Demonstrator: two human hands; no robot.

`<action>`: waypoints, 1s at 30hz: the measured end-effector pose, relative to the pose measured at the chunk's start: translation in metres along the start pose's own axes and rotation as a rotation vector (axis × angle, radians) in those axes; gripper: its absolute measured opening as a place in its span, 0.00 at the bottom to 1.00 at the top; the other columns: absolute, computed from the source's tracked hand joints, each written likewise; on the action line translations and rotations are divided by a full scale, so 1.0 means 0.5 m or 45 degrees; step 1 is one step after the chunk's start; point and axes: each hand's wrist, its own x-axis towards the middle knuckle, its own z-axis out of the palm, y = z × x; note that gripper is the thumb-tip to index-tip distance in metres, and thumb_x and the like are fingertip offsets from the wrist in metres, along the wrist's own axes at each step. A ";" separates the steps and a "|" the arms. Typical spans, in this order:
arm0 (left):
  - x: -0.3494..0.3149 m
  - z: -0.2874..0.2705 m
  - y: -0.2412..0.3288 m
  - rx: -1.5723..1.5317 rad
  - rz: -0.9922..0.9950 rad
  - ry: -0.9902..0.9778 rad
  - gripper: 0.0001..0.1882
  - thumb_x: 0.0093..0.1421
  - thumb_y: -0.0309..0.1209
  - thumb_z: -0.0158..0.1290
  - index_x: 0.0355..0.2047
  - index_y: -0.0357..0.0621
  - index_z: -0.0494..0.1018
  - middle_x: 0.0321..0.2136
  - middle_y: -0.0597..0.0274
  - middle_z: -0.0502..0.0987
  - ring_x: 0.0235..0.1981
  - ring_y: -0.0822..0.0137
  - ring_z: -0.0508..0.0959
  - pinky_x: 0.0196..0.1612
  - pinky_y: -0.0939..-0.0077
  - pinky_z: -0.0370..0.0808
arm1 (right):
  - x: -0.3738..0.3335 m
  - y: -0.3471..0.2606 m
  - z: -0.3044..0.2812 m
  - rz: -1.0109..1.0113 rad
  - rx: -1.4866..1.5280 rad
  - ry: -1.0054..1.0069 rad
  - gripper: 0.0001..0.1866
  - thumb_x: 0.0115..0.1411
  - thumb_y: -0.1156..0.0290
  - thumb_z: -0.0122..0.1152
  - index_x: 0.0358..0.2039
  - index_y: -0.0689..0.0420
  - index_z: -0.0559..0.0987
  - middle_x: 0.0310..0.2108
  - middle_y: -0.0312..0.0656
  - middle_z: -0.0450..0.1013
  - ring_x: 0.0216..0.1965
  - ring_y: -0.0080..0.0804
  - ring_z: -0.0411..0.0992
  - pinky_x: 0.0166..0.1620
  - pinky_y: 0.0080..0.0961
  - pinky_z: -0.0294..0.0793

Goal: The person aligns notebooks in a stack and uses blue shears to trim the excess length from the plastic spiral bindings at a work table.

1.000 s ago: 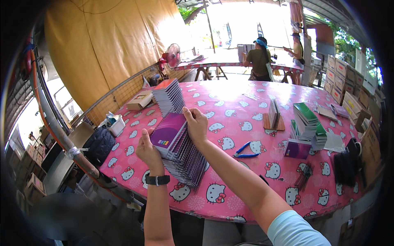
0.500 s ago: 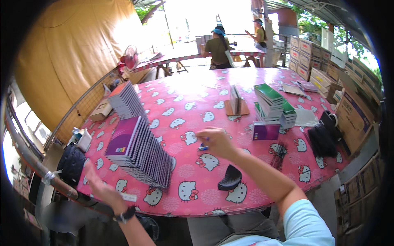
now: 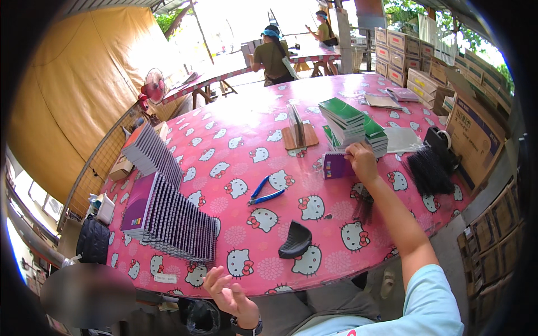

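My right hand (image 3: 363,162) reaches out to a small purple notebook (image 3: 334,167) on the table, its fingers closed over the top right edge. My left hand (image 3: 231,297) hovers at the table's near edge, palm up, fingers loosely bent and apart, holding nothing. Blue-handled nippers (image 3: 263,193) lie spread on the tablecloth, left of the right hand. A black wedge-shaped piece (image 3: 295,241) sits nearer to me. At left stands a tall, leaning stack of purple spiral-bound notebooks (image 3: 176,221). Green-covered notebooks (image 3: 343,120) are piled just behind the purple one.
Pink patterned cloth (image 3: 246,224) covers the table. An orange-topped notebook stack (image 3: 151,151) stands far left. A wooden stand (image 3: 300,136) holds upright pieces. Black coils (image 3: 430,171) lie right, near cardboard boxes (image 3: 476,120). Two people work beyond; a red fan (image 3: 154,87) stands back left.
My right hand has left the nippers, which now lie on the cloth, and moved right to the purple notebook. My left hand has moved from beside the purple stack toward me and rightward. The view has shifted.
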 end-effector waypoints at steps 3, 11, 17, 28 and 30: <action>-0.013 0.010 0.007 -0.082 -0.046 -0.093 0.21 0.54 0.34 0.59 0.45 0.42 0.67 0.49 0.55 0.68 0.55 0.57 0.63 0.61 0.57 0.54 | -0.008 -0.151 -0.054 -0.095 0.381 -0.079 0.09 0.42 0.78 0.66 0.27 0.57 0.78 0.26 0.43 0.74 0.31 0.46 0.72 0.34 0.35 0.72; -0.072 0.017 -0.054 -0.456 -0.837 -0.599 0.16 0.55 0.16 0.54 0.45 0.35 0.70 0.37 0.57 0.76 0.42 0.68 0.74 0.48 0.77 0.69 | -0.214 -0.396 -0.109 -0.146 1.088 -0.674 0.10 0.51 0.72 0.66 0.34 0.56 0.77 0.28 0.39 0.74 0.29 0.33 0.72 0.34 0.28 0.73; -0.117 0.037 -0.044 -0.263 -0.784 -0.409 0.34 0.54 0.24 0.59 0.59 0.41 0.55 0.54 0.50 0.64 0.55 0.60 0.65 0.60 0.64 0.58 | -0.265 -0.487 -0.057 0.709 1.608 -0.519 0.09 0.58 0.72 0.61 0.39 0.58 0.76 0.29 0.33 0.72 0.33 0.18 0.70 0.37 0.18 0.70; -0.069 0.063 0.000 0.399 0.236 -0.832 0.20 0.47 0.19 0.55 0.40 0.53 0.79 0.37 0.70 0.79 0.37 0.72 0.76 0.42 0.72 0.60 | -0.167 -0.129 -0.060 0.499 0.139 -0.074 0.11 0.53 0.64 0.62 0.25 0.59 0.79 0.28 0.46 0.73 0.36 0.43 0.71 0.41 0.38 0.69; -0.069 0.068 0.002 0.374 0.244 -0.826 0.20 0.47 0.19 0.56 0.40 0.54 0.79 0.36 0.71 0.79 0.36 0.72 0.76 0.42 0.72 0.60 | -0.157 -0.013 -0.056 0.623 -0.374 -0.187 0.13 0.51 0.60 0.64 0.26 0.58 0.80 0.33 0.45 0.72 0.43 0.43 0.68 0.45 0.38 0.69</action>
